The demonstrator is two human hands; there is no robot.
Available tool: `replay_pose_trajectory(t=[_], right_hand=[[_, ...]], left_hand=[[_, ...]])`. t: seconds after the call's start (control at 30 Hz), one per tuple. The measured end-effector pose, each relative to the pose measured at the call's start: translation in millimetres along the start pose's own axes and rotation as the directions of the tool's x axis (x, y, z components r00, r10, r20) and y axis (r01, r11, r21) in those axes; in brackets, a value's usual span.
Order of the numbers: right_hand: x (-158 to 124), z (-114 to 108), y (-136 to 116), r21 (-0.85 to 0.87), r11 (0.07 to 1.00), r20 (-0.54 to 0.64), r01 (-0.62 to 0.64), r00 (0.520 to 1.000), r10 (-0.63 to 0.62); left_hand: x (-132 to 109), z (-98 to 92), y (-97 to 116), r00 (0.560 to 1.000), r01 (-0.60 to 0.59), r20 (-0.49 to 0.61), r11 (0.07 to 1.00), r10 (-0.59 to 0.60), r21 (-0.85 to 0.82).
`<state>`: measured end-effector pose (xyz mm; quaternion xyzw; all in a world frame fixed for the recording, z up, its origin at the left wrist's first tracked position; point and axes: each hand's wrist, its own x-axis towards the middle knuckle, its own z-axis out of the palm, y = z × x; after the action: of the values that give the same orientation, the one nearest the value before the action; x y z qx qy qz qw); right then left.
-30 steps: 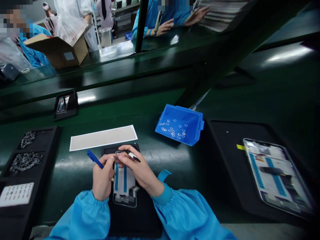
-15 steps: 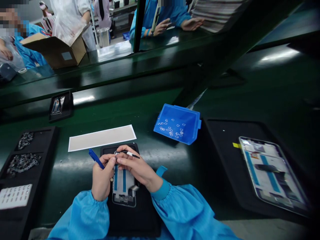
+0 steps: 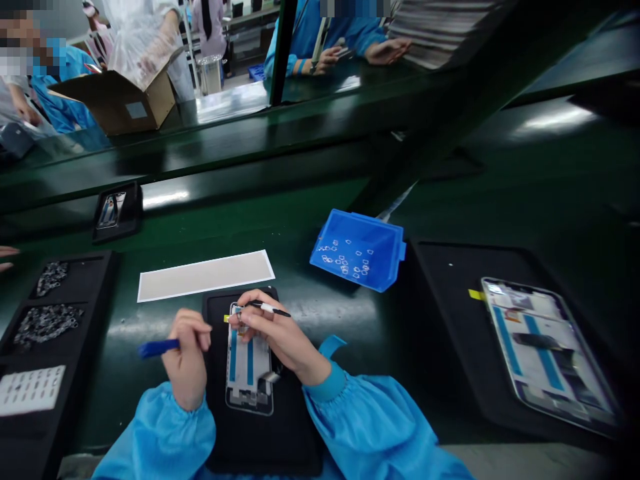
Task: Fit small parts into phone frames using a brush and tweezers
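Note:
My left hand [image 3: 187, 363] is closed around a blue pen-like tool [image 3: 159, 348], held to the left of the phone frame [image 3: 243, 360]. The frame lies on a black tray [image 3: 295, 440], with two blue strips along its inside and a yellow tab [image 3: 227, 319] at its upper left. Over the frame's top end, my right hand [image 3: 287, 340] grips a thin black-and-white stick-like tool [image 3: 269, 308]. A small piece [image 3: 241, 327] shows at its fingertips; I cannot tell what it is.
Left stands a black compartment tray [image 3: 65, 390] with small dark parts and a white sheet. Ahead are a beige strip [image 3: 205, 275] and a blue bin [image 3: 373, 250] with small rings. Another phone frame [image 3: 545, 360] lies right. A co-worker's fingers [image 3: 7, 257] enter at left.
My left hand has come away from the right fingertips, moving left, and its blue tool has swung nearly level. My right hand stays over the frame. A co-worker's fingers have appeared at left.

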<state>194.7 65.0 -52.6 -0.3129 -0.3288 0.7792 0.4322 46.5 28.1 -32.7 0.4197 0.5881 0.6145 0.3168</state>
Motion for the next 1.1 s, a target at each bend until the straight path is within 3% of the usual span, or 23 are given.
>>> replay_pose_trajectory(t=[0.07, 0.13, 0.3, 0.47, 0.57, 0.67, 0.73, 0.8, 0.93, 1.1], right_hand=[[-0.3, -0.1, 0.8, 0.043, 0.998, 0.051, -0.052, 0.997, 0.050], [-0.7, 0.6, 2.4, 0.060, 0.995, 0.081, -0.077, 0.994, 0.072], [-1.2, 2.1, 7.9, 0.033, 0.998, 0.101, -0.060, 0.993, 0.056], [-0.5, 2.0, 10.0, 0.005, 0.998, 0.108, -0.059, 0.992, 0.058], [-0.4, 3.1, 9.2, -0.003, 0.999, 0.099, -0.052, 0.994, 0.052], [-1.8, 5.8, 8.5, -0.039, 0.999, 0.018, 0.025, 1.000, -0.024], [-3.8, 8.3, 7.9, -0.097, 0.987, -0.066, 0.125, 0.989, -0.132], [-6.0, 10.7, 7.3, -0.174, 0.962, -0.117, 0.212, 0.965, -0.234], [-7.5, 13.1, 7.8, -0.284, 0.908, -0.133, 0.309, 0.925, -0.356], [-4.5, 11.4, 12.8, -0.327, 0.882, -0.158, 0.339, 0.901, -0.405]], left_hand=[[1.1, -0.2, 3.4, 0.966, -0.215, -0.159, 0.974, 0.202, -0.069], [1.6, 0.1, 5.0, 0.926, -0.328, -0.213, 0.944, 0.311, -0.045], [-1.6, 0.0, 1.3, 0.928, -0.352, -0.068, 0.921, 0.367, 0.164], [-1.4, -0.4, -1.8, 0.893, -0.449, 0.037, 0.882, 0.448, 0.140], [3.5, -0.5, 2.1, 0.937, -0.351, 0.021, 0.935, 0.350, 0.056], [9.9, -2.5, 8.1, 0.997, -0.081, 0.011, 0.987, 0.083, -0.139], [11.9, -5.4, 10.1, 0.997, 0.057, 0.072, 0.976, -0.043, -0.211], [10.1, -8.6, 9.3, 0.992, 0.070, 0.119, 0.981, -0.049, -0.180], [-0.9, -12.2, 2.5, 0.970, -0.201, 0.153, 0.977, 0.190, 0.066], [-5.8, -12.3, -5.7, 0.834, -0.545, 0.257, 0.801, 0.488, 0.247]])
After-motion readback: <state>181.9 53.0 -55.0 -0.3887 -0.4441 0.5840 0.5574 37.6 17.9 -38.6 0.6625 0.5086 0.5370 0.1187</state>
